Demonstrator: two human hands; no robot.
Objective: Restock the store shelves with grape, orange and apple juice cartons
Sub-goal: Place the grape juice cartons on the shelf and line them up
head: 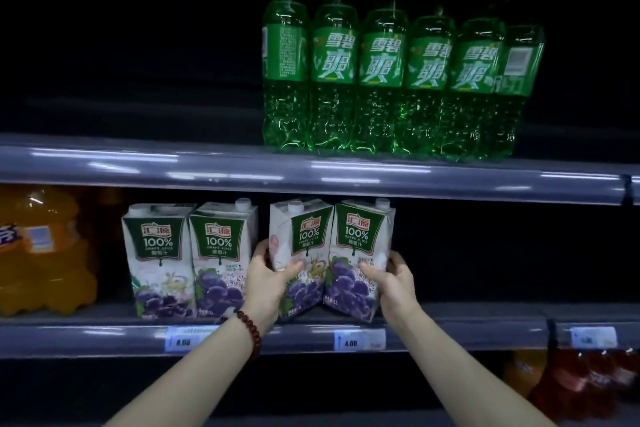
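Middle shelf (pixel 450 329): four grape juice cartons stand along its front edge, in two pairs with a narrow gap between the pairs.

Left pair: first carton (pixel 159 260) and second carton (pixel 223 256) stand upright, touching each other, not held.

Right pair: third carton (pixel 299 258) and fourth carton (pixel 358 258) are pressed together side by side, their bases at the shelf's front edge. Both lean slightly, tops apart, lower corners meeting. Whether the bases rest fully on the shelf cannot be told.

Left hand (pixel 268 282): closed around the lower left side of the third carton, thumb across its front face, fingers wrapped behind the left edge. A dark red bead bracelet (pixel 251 331) sits on this wrist. The hand lies in the gap between the second and third cartons, just beside the second carton.

Right hand (pixel 393 282): closed on the lower right side of the fourth carton, thumb on the front face over the grape print, fingers around the right edge. The pair is thus clamped between the two hands.

Price tags: one (pixel 183 340) partly covered by the left forearm, another (pixel 360 340) below the held pair.

Upper shelf (pixel 207 166): a row of green soda bottles (pixel 398 59), above and to the right of the held cartons.

Far left, middle shelf: orange soda bottles (pixel 41 250), well apart from the hands.

Lower right: red and orange bottles (pixel 581 381), blurred.
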